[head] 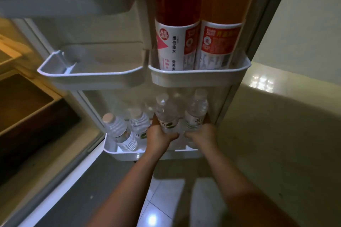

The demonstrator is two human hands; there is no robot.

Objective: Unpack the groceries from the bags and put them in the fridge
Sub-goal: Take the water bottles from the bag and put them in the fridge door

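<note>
Far left, the fridge interior [27, 108] glows amber, a dark drawer inside it, and the open fridge door [110, 29] fills the middle of the view. On that door the middle-left door shelf [88, 76] sits bare, and down in the bottom door shelf [121, 153] a water bottle with a pale cap [118, 131] leans left, with a second water bottle [139, 124] just beside it. Now the left hand [158, 135], fingers curled round a clear water bottle [166, 114], holding it low over that bottom shelf. Right next to it the right hand [202, 133] grips another water bottle [196, 111], the two bottles side by side, nearly touching. Above them, in the middle-right door shelf [199, 77], a tall red drink bottle [175, 24] stands upright against a tall orange drink bottle [223, 27]. Off right, a pale wall [304, 14] and glossy floor tiles [166, 199] below the arms
</note>
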